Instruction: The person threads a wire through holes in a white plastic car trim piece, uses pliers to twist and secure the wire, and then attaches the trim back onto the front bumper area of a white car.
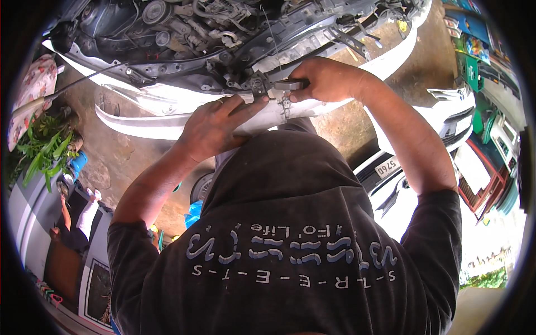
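Observation:
A white car bumper (151,119) runs across the front of a car with its engine bay exposed. My left hand (215,124) is closed over the bumper's upper edge, its index finger reaching to a small dark bracket (258,84). To the right of that bracket, my right hand (325,82) grips a dark metal tool (290,84), possibly pliers; its jaws point left, towards the bracket. Just below the tool, a bit of twisted wire or clip (286,106) sits on the bumper's broken-looking edge. My right fingertips partly hide the tool's handles.
Beyond the bumper lies the open engine bay (218,33). A long thin rod (84,84) slants in from the left. Another white car part (446,114) stands at the right, near a parked white car (385,190). Leafy plants (47,146) and a seated person (75,231) are at the left.

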The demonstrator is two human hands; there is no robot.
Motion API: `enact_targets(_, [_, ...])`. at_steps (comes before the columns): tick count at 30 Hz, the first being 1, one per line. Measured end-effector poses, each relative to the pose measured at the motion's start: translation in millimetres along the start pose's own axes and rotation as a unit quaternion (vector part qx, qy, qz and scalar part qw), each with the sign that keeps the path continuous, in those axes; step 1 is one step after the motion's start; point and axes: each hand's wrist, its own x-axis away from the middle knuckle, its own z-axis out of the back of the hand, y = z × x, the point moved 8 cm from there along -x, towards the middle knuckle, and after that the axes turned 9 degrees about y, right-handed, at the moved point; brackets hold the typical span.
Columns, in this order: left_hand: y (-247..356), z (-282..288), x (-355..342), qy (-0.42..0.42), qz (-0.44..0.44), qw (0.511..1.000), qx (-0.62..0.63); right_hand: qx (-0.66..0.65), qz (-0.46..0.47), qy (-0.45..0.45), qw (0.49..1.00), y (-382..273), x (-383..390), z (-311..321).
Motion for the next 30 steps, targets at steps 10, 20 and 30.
enact_targets(10, [12.2,2.9,-4.9,-0.057,-0.01,0.998,-0.022,0.005,0.063,-0.007,0.998,-7.3,14.3,-14.8])
enact_targets(20, [14.5,4.4,-2.8,-0.027,0.001,1.0,0.006,-0.009,0.039,0.031,0.999,-2.8,17.7,2.0])
enact_targets(30, [19.1,1.5,3.0,-0.03,-0.004,1.0,-0.001,-0.02,0.011,0.019,1.0,-3.7,23.0,-2.7])
